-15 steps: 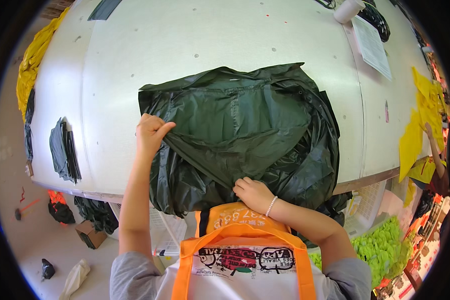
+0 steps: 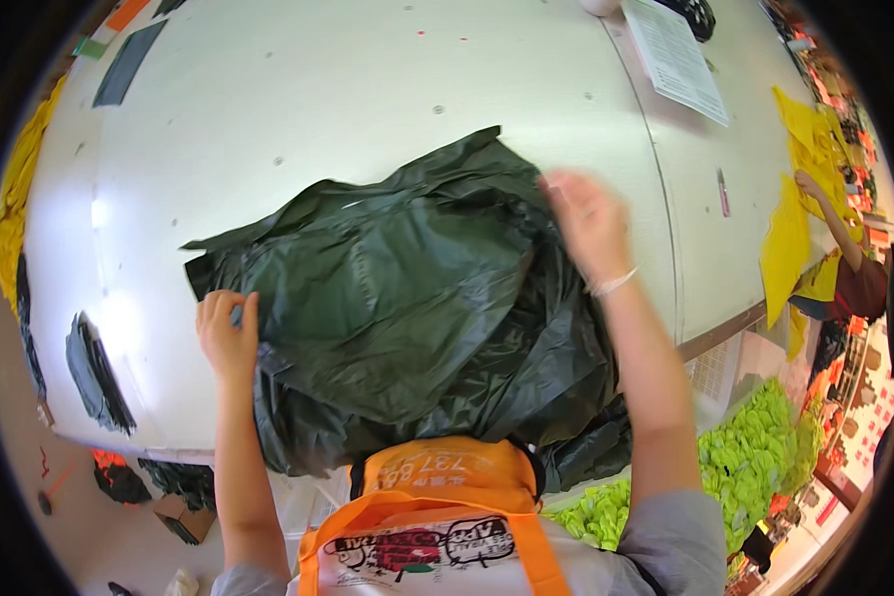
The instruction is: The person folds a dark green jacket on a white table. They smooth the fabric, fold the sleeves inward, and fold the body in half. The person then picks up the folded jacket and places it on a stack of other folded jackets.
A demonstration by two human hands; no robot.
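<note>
A dark green garment (image 2: 417, 278) of thin, shiny cloth lies crumpled on the pale table, a seam running down its middle panel. Its front folds hang toward my body. At its left edge, my left hand (image 2: 227, 333) is closed on the cloth, thumb and curled fingers together. Over by the far right edge of the garment is my right hand (image 2: 588, 223), with a light bracelet at the wrist. Motion smears its fingers, so whether they pinch the cloth cannot be made out.
Folded dark green pieces (image 2: 99, 372) lie at the table's left, a dark strip (image 2: 131, 62) farther back. A printed sheet (image 2: 673, 60) and a small pen-like object (image 2: 723, 194) are on the right. Beyond, another person's arm (image 2: 834, 219) touches yellow cloth (image 2: 787, 248). Bright green cloth (image 2: 750, 457) is heaped below.
My right hand has gone from the garment's near edge up to its far right edge. The flap lies flatter across the front. My view has shifted, and my left hand stays at the left edge.
</note>
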